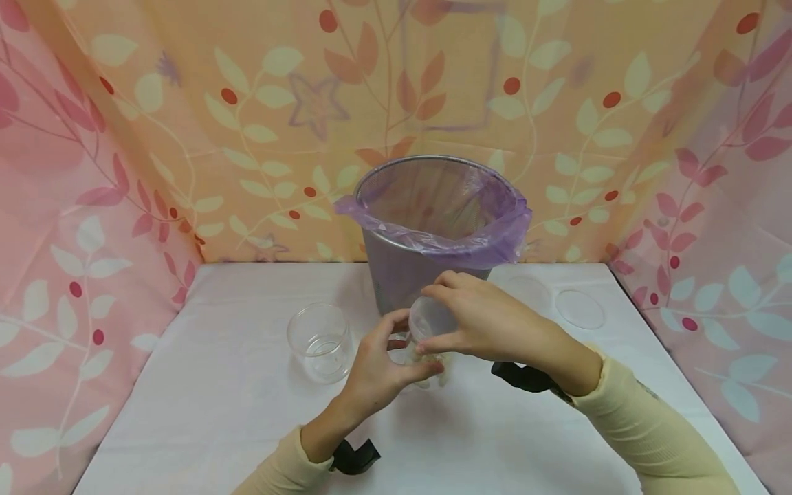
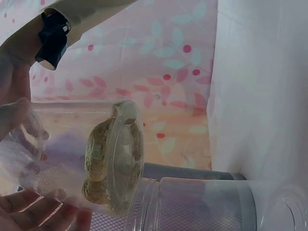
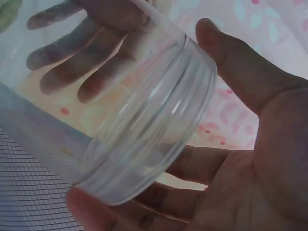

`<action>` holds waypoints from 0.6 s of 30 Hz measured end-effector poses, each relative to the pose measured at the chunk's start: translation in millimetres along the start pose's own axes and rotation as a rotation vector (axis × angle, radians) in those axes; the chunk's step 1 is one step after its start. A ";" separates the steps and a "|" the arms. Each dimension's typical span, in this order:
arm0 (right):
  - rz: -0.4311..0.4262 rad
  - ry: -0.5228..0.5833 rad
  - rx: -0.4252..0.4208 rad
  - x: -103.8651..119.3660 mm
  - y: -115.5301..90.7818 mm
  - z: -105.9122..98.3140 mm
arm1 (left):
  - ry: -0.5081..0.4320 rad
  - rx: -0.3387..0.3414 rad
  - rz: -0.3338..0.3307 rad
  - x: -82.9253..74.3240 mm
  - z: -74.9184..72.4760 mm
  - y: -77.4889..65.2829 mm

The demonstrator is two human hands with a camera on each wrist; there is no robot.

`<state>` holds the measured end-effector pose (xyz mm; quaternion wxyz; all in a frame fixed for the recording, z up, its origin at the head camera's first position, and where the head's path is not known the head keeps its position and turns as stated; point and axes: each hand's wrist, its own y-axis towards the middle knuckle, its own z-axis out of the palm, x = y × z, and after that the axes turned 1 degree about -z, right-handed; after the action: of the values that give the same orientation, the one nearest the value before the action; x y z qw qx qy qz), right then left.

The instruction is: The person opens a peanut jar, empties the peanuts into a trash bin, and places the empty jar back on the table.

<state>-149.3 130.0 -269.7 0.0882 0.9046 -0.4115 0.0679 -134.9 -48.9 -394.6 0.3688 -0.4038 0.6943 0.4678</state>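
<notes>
Both hands hold one clear plastic jar point(image 2: 67, 120) in front of the bin, with several peanuts in their shells point(image 2: 98, 156) inside at its bottom. The left hand point(image 1: 380, 368) curls round the jar's body, its thumb across the near side. With thumb and fingers spread round it, the right hand point(image 1: 479, 316) grips the jar's round top end point(image 1: 427, 317). Close up in the right wrist view, that ridged end point(image 3: 154, 120) lies between the right thumb and fingers; the left hand's fingers show through the clear wall.
A second clear jar point(image 1: 318, 344) stands on the white table point(image 1: 216, 385), left of the hands. Behind them is a mesh bin point(image 1: 396, 271) lined with a purple bag point(image 1: 489, 251). Clear round lids point(image 1: 579, 309) lie at the right. Patterned curtains point(image 1: 260, 137) surround the table.
</notes>
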 end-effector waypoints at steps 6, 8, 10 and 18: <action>-0.034 -0.050 -0.022 3.4 2.8 -3.0 | 0.004 -0.005 0.023 -1.4 -0.8 0.6; -0.051 -0.041 -0.024 2.4 2.9 -3.6 | -0.005 0.007 0.025 -1.4 -1.7 1.1; -0.087 -0.019 -0.013 0.1 2.0 -4.9 | -0.021 0.028 0.024 -1.3 -3.0 1.4; -0.423 0.178 0.165 -20.1 -2.7 -23.5 | -0.077 0.113 0.094 -2.3 -10.2 1.5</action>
<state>-161.6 151.5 -250.9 0.0624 0.9652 -0.1963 0.1608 -136.7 -57.7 -389.0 0.3952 -0.3311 0.7230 0.4598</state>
